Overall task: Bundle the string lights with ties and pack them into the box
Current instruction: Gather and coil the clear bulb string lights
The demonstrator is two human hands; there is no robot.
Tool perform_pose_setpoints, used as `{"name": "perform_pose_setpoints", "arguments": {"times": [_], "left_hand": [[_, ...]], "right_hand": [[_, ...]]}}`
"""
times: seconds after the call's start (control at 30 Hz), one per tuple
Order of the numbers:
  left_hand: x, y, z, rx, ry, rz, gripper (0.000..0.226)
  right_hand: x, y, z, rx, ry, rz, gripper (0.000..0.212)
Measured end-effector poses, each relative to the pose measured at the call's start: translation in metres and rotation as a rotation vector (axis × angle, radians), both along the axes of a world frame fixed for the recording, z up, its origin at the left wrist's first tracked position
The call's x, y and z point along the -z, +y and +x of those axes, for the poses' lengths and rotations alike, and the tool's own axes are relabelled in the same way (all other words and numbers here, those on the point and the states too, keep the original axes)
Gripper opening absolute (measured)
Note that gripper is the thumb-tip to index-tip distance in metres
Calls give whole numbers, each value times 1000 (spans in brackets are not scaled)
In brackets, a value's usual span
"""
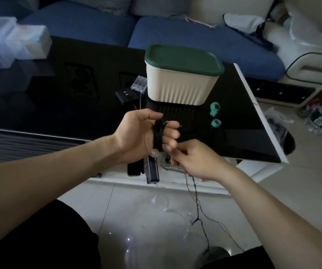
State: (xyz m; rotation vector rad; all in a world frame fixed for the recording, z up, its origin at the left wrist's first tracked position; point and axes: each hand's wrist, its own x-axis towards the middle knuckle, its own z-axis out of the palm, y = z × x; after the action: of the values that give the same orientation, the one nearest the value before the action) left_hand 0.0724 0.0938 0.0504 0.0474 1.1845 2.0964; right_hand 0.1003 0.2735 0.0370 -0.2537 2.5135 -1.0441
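— What is being shown of the string lights (157, 135)?
— Black wire is being kept coiled around the left hand's (142, 135) fingers, its loose end trailing to the floor.
— And the box (181, 82)?
— A cream ribbed box is being kept closed by a green lid (183, 59), upright on the black table (69, 90), beside two green ties (215, 115).

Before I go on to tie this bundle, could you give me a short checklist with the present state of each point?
1. Coil sits on the left hand: ok, the black string lights are wound around its fingers.
2. Right hand controls the loose wire: ok, it pinches it beside the coil.
3. Whole wire is wound: not ok, the wire tail hangs down to the floor.
4. Ties within reach: ok, two green ties lie on the table.
5. Box open: not ok, the green lid is on.
6. Wire free of knots: cannot tell.
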Motion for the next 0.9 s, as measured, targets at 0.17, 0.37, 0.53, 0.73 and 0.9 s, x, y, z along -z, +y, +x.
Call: {"name": "perform_pose_setpoints", "arguments": {"times": [0.17, 0.37, 0.53, 0.73, 0.9], "left_hand": [[4, 2, -1, -42, -38, 38, 52], [12, 7, -2, -149, 46, -121, 22], [19, 11, -2, -73, 148, -200, 45], [20, 18, 5, 85, 199, -343, 24], [12, 17, 12, 380, 234, -433, 55]], "right_hand": [[1, -6, 3, -99, -5, 12, 32], [-4, 3, 2, 28, 143, 62, 30], [-4, -5, 11, -101, 152, 137, 26], [-11, 3, 6, 18, 191, -52, 17], [-17, 13, 1, -19, 103, -165, 31]]}}
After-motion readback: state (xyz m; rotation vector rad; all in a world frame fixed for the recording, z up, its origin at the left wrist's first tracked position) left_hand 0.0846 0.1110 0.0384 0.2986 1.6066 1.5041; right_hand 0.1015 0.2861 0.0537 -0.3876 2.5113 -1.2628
